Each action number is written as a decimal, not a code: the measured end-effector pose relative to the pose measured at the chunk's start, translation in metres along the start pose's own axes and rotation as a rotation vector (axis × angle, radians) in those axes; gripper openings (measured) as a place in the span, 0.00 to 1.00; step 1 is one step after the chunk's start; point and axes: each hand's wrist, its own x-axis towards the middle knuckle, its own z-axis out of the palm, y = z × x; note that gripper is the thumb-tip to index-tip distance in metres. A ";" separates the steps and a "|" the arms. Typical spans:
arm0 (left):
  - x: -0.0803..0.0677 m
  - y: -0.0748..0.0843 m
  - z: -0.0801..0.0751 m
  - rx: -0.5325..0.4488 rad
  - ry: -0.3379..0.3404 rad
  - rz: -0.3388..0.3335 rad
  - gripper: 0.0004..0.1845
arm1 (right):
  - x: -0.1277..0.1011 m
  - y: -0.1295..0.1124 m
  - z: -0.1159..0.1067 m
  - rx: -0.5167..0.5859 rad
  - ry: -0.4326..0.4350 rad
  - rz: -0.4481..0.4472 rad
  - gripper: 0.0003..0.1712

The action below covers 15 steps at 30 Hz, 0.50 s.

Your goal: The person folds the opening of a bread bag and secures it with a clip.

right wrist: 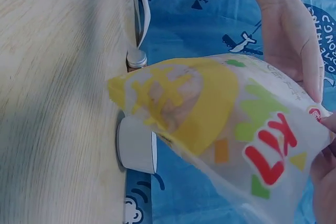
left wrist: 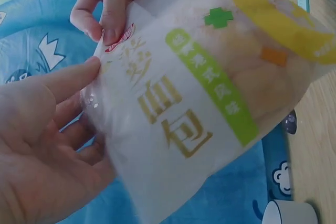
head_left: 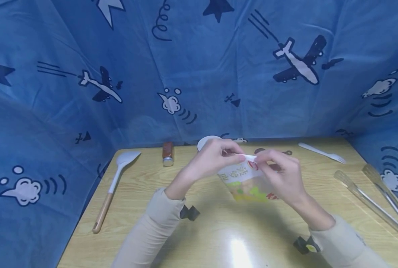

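Observation:
A packet of bread (head_left: pixel 247 186), white and partly see-through with green, yellow and red print, is held up above the table between both hands. My left hand (head_left: pixel 215 158) pinches its top edge between thumb and index finger. Close beside it, my right hand (head_left: pixel 284 175) pinches the same edge with thumb and fingers. In the left wrist view the packet (left wrist: pixel 199 87) looks full, with pale pieces showing through. The right wrist view shows its yellow bottom end (right wrist: pixel 126 93) hanging over the table. I cannot tell whether the top edge is torn.
A white spatula with a wooden handle (head_left: pixel 108 201) lies at the left. Along the back stand or lie a spice jar (head_left: pixel 167 153), a white cup (right wrist: pixel 137 144) and a dark spoon (head_left: pixel 260 150). A white fork (head_left: pixel 322 152) and metal tongs (head_left: pixel 369 197) lie at the right.

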 end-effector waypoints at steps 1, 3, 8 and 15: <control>0.000 0.000 0.001 0.001 0.016 0.006 0.04 | 0.000 -0.001 0.000 0.007 -0.003 0.013 0.14; 0.001 0.001 0.002 0.009 0.043 0.021 0.04 | 0.000 -0.001 -0.001 0.024 -0.015 0.047 0.13; 0.002 0.003 0.003 0.048 0.082 0.049 0.03 | 0.000 -0.004 -0.004 0.044 -0.067 0.199 0.15; 0.002 0.003 0.003 0.077 0.095 0.057 0.03 | 0.001 -0.002 -0.003 0.040 -0.094 0.348 0.04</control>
